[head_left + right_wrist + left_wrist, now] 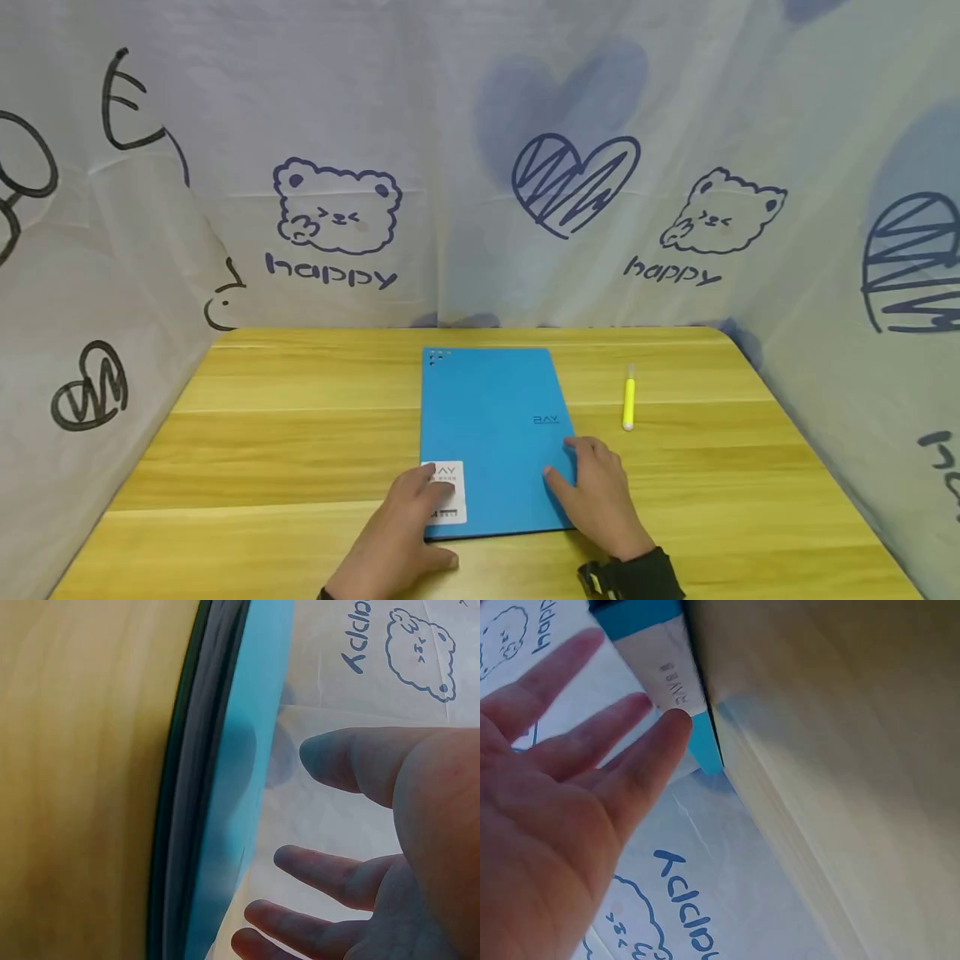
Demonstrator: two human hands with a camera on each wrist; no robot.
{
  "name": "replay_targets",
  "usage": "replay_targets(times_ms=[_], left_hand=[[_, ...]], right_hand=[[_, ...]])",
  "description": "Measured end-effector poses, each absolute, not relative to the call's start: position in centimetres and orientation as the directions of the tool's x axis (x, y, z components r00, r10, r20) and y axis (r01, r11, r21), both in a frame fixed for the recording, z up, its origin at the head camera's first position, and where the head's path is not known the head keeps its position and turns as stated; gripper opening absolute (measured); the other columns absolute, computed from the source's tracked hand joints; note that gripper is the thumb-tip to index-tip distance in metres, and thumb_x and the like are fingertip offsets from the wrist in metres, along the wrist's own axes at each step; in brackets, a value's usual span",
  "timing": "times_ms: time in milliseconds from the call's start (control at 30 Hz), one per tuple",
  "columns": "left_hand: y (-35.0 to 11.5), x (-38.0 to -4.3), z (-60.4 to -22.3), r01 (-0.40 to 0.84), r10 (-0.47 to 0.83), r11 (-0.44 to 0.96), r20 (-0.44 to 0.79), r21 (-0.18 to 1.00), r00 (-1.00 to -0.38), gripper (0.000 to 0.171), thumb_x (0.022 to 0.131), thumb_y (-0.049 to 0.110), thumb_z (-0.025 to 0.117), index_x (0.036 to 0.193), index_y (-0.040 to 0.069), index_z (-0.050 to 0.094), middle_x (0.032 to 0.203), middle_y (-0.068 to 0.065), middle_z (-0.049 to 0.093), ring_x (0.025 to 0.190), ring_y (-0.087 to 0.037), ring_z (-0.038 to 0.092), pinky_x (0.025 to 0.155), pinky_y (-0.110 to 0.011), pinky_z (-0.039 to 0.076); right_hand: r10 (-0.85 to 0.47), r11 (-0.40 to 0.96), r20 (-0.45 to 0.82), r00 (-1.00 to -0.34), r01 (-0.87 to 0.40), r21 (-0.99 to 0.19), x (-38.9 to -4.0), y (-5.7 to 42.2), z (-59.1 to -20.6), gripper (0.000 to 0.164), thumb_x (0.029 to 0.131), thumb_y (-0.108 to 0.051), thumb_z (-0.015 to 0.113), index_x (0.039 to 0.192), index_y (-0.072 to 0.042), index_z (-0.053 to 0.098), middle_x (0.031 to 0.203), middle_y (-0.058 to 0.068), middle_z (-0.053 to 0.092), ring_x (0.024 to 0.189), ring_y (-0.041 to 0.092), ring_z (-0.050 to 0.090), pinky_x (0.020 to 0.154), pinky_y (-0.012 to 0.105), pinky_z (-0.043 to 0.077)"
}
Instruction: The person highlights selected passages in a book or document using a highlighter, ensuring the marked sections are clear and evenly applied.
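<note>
A blue folder [491, 417] lies flat on the wooden table, with a white label [456, 504] at its near left corner and small print near its right side. My left hand [401, 529] is over that corner, fingers extended and partly covering the label. In the left wrist view its fingers are loosely spread near the folder's spine [660, 664]; whether they touch it I cannot tell. At the right edge hovers my right hand [600, 496], its fingers slightly bent and holding nothing. The right wrist view shows a gap between those fingers and the folder's dark layered edge [195, 765].
A yellow marker [629, 404] with a pale cap lies to the right of the folder, beyond my right hand. White cloth [457, 108] with blue drawings hangs behind the table [285, 433] and along both sides. A black band [645, 575] circles my right wrist.
</note>
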State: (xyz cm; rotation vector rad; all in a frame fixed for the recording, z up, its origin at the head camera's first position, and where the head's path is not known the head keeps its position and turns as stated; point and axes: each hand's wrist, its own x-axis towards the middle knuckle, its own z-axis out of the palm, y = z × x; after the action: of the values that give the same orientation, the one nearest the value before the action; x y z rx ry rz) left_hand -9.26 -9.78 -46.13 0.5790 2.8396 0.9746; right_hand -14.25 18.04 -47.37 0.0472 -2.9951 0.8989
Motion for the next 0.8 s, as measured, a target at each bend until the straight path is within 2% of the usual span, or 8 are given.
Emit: replay_targets(times_ms=[133, 300, 800], left_hand=[[-9.66, -9.38, -46.21, 0.337, 0.363, 0.762, 0.066, 0.553, -0.930, 0.059, 0.070, 0.020, 0.083, 0.122, 0.004, 0.060, 0.135, -0.020, 0.048, 0.125, -0.036, 0.043, 0.100, -0.048, 0.040], [-9.46, -9.68, -46.14, 0.336, 0.342, 0.789, 0.086, 0.514, -0.936, 0.049, 0.069, 0.017, 0.082, 0.113, 0.003, 0.065, 0.122, -0.015, 0.055, 0.114, -0.032, 0.049, 0.098, -0.046, 0.043], [-9.54, -9.71, -46.42, 0.344, 0.352, 0.789, 0.085, 0.509, -0.932, 0.043, 0.071, 0.016, 0.081, 0.109, 0.001, 0.067, 0.126, -0.019, 0.053, 0.117, -0.036, 0.047, 0.099, -0.045, 0.042]], right_hand=[[-0.016, 0.829, 0.008, -1.000, -0.018, -0.558, -14.29, 18.03, -47.35, 0.056, 0.091, -0.037, 0.061, 0.132, -0.002, 0.050, 0.134, 0.021, 0.048, 0.123, 0.040, 0.042, 0.098, 0.058, 0.035], [-0.008, 0.815, -0.007, -1.000, -0.003, -0.580, -14.35, 18.10, -47.33, 0.056, 0.091, -0.035, 0.061, 0.132, 0.001, 0.049, 0.130, 0.021, 0.053, 0.121, 0.039, 0.048, 0.096, 0.055, 0.040], [0.039, 0.760, -0.050, -0.998, 0.062, -0.647, -14.52, 18.16, -47.27, 0.053, 0.093, -0.031, 0.059, 0.133, 0.002, 0.048, 0.131, 0.020, 0.053, 0.123, 0.038, 0.049, 0.098, 0.054, 0.041]])
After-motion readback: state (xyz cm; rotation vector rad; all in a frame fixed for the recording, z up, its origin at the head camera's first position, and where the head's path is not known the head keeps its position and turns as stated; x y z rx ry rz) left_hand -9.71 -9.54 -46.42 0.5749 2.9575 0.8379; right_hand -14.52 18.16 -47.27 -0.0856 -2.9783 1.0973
